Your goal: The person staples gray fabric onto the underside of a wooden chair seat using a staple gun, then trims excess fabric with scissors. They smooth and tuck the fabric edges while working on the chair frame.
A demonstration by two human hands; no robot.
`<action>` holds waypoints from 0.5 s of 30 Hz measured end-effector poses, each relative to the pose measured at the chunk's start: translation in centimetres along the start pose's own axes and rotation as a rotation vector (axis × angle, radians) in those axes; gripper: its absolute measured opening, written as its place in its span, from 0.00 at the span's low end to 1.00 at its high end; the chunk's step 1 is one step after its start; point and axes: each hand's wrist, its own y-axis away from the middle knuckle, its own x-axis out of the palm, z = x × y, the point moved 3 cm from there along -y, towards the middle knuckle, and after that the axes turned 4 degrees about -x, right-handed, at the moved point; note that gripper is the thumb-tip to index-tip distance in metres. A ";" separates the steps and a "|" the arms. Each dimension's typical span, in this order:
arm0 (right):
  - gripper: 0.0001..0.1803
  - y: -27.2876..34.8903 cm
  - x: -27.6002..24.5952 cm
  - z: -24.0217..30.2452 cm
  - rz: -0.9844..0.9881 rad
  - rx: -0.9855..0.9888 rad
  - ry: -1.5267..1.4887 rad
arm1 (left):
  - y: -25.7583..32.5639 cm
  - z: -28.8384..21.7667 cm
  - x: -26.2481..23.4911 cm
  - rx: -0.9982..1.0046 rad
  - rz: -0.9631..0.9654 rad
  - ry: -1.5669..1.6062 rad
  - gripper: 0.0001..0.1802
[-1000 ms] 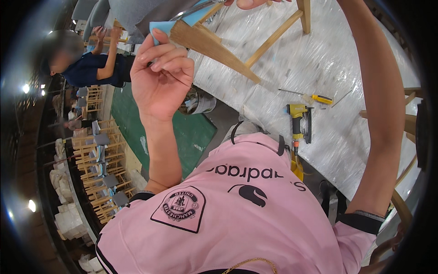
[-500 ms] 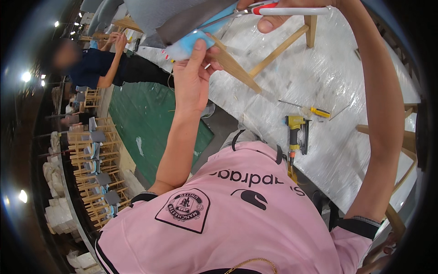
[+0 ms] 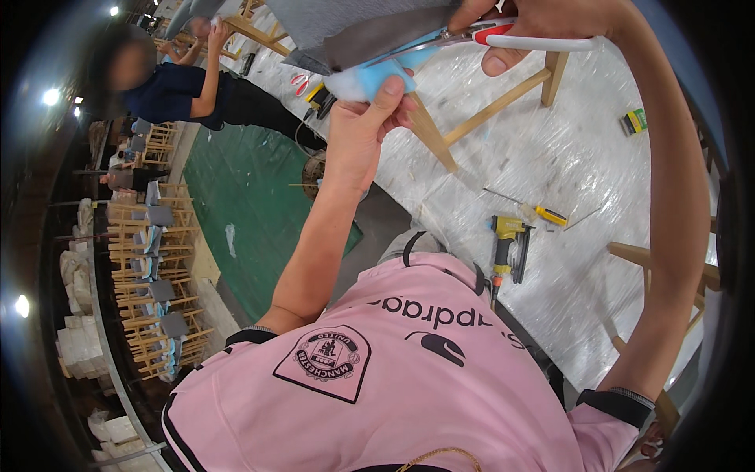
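Observation:
My left hand (image 3: 366, 126) pinches blue and white padding (image 3: 385, 77) at the underside edge of a grey upholstered chair (image 3: 307, 27). In my right hand (image 3: 543, 23) are scissors with white and red handles (image 3: 535, 41). Their blades reach left along a dark fabric flap (image 3: 377, 43), just above the padding; how far apart the blades are is hard to make out. A wooden chair leg (image 3: 431, 134) slants down past my left fingers.
On the plastic-covered table (image 3: 582, 157) lie a yellow-handled screwdriver (image 3: 549, 215), a yellow-black staple gun (image 3: 510, 240) and a small green-yellow box (image 3: 633, 122). A co-worker (image 3: 169, 90) stands at the left. Stacked chairs (image 3: 157, 275) line the floor beyond the green mat (image 3: 252, 204).
Both hands, the scissors and the chair sit slightly further right and lower in the view. More of the blue padding's strip lies left of the blades. My grips are unchanged.

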 end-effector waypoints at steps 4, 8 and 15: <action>0.32 -2.1 1.0 -3.5 -0.096 -0.019 0.072 | 0.3 0.4 -0.6 0.015 -0.048 -0.011 0.20; 0.32 -2.8 1.1 -2.3 -0.052 -0.044 0.190 | 0.6 0.3 -0.7 0.017 -0.055 -0.009 0.19; 0.26 0.0 2.1 -1.0 -0.124 -0.045 0.163 | 0.5 1.2 0.6 -0.008 -0.030 -0.036 0.18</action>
